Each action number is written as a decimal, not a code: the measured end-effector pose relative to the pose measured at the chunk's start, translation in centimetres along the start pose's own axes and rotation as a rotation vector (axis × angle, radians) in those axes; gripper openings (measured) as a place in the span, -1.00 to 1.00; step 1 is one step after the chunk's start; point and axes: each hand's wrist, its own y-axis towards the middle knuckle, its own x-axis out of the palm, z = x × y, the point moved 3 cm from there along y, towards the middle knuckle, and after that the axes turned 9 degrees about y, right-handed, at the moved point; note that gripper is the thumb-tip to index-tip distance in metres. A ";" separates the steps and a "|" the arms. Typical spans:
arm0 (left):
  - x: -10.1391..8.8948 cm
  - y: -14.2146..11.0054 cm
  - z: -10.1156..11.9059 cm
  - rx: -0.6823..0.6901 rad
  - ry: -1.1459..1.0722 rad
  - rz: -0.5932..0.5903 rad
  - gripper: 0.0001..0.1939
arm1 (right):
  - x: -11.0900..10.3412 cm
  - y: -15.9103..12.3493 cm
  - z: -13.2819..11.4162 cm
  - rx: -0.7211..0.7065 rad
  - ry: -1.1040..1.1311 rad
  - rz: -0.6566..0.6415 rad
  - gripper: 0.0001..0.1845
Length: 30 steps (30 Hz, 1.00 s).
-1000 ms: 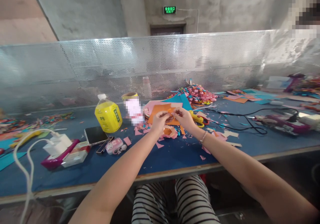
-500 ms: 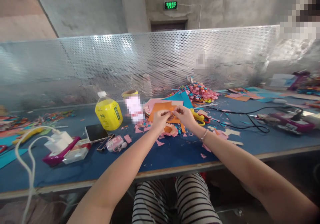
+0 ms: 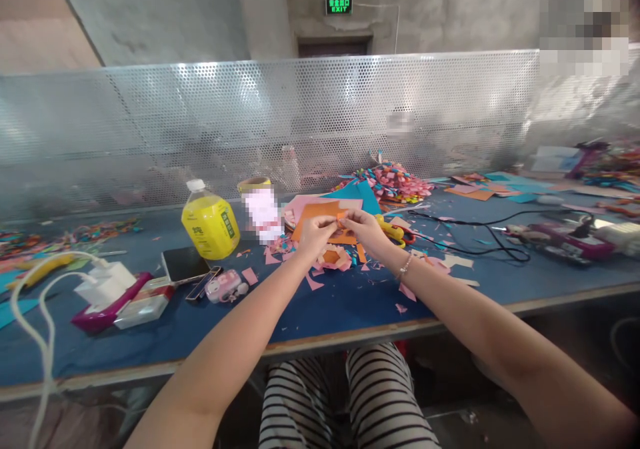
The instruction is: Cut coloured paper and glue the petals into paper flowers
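My left hand and my right hand meet over the middle of the table, fingertips pinched on a small piece of orange paper. Its exact shape is partly hidden by the fingers. Behind and beneath them lie an orange paper sheet, a pink sheet and a blue sheet. Just below the hands sits a paper piece with an orange middle and a pink edge. Yellow-handled scissors rest right beside my right hand.
A yellow bottle, a phone and a purple power strip with white chargers stand left. A heap of colored paper pieces lies behind. Black cables cross the right side; a perforated metal screen borders the back.
The view has shifted slightly, so things appear a little further left. Both hands keep their pinch close together; the small orange piece now shows more clearly between the fingertips.
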 end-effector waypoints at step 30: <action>0.1 -1.3 1.2 0.370 0.322 0.090 -0.91 | 0.4 -0.7 -0.4 0.142 0.427 -0.001 -0.69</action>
